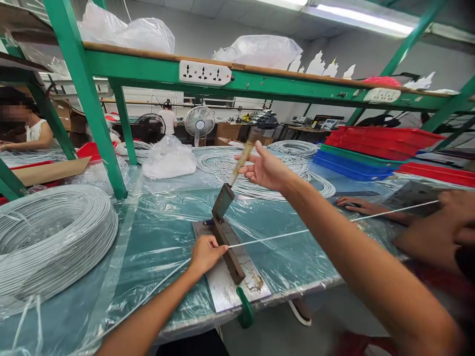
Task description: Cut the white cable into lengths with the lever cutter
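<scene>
A bench lever cutter [228, 247], a dark metal bar on a steel plate, stands on the table with its arm raised and tilted. My left hand [208, 254] is closed, pinching a white cable [270, 239] against the bar; the cable runs on to the right under my right forearm. Around the cutter's yellowish handle [244, 157], my right hand [265, 168] curls its fingers loosely, with the thumb raised beside it. The handle is slightly blurred. Near the table's front edge, a green clamp-like piece [245, 307] sits at the plate's end.
A big coil of white cable [59, 237] lies at the left, with looser coils [256, 168] behind the cutter. Stacked red and blue trays [374, 148] stand at the right. Close by on the right, a co-worker's hands [351, 202] are visible. A green shelf frame [148, 66] spans overhead.
</scene>
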`<move>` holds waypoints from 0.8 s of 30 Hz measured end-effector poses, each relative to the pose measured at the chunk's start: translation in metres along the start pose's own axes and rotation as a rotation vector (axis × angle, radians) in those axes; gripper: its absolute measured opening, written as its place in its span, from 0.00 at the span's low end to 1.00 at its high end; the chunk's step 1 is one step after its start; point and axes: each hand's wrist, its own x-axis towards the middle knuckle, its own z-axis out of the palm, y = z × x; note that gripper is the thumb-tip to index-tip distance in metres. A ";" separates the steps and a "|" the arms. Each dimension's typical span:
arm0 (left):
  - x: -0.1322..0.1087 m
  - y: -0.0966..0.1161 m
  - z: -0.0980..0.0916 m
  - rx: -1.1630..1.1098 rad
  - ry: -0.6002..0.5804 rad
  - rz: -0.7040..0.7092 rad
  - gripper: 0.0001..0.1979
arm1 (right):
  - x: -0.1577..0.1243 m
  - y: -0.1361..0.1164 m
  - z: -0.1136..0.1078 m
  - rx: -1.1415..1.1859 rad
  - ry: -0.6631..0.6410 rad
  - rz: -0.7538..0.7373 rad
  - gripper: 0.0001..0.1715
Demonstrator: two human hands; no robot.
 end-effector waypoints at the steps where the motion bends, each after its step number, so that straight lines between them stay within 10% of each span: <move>1: 0.000 0.002 0.000 0.014 0.017 -0.008 0.17 | -0.018 0.004 -0.003 0.000 0.019 0.009 0.36; 7: -0.003 0.012 -0.001 0.089 0.079 -0.015 0.16 | -0.114 0.055 -0.015 -0.019 0.020 0.126 0.14; 12: -0.005 0.012 0.000 0.121 0.095 0.005 0.16 | -0.166 0.101 -0.016 0.026 0.067 0.316 0.28; 15: -0.005 0.011 0.000 0.138 0.099 0.016 0.15 | -0.180 0.112 -0.006 0.073 0.099 0.386 0.36; 19: -0.006 0.012 0.000 0.156 0.096 0.018 0.16 | -0.184 0.115 0.009 0.033 0.073 0.556 0.16; 24: -0.007 0.013 -0.002 0.166 0.094 0.020 0.16 | -0.180 0.123 0.014 -0.128 0.064 0.635 0.14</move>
